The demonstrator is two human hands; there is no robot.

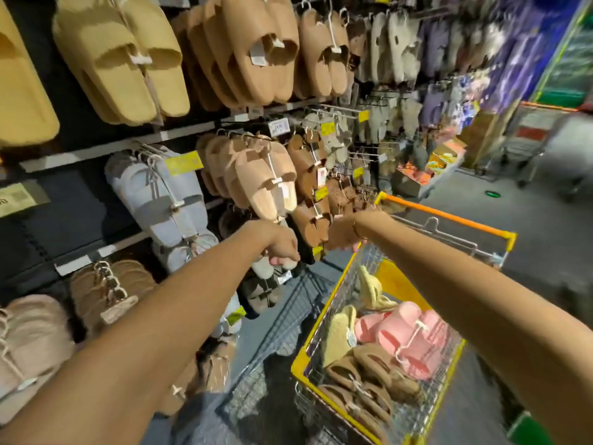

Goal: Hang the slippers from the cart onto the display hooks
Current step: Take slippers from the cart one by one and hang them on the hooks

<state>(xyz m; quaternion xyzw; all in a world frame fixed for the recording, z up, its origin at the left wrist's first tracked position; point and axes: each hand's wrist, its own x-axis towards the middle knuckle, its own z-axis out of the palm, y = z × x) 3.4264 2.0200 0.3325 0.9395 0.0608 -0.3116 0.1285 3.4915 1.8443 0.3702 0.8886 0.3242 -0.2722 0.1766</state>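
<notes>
1. The left hand reached toward the rack with fingers curled downward; whether it gripped anything could not be told.
2. The right hand held a brown slipper pair at the display hooks.
3. Foam-like pink slippers, yellow and ribbed brown pairs lay in the wire cart.
4. Yellow price tags were too blurred to read.

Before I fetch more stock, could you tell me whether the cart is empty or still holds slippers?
Not empty: the cart holds pink slippers, brown slippers and pale yellow slippers in its basket.
</notes>
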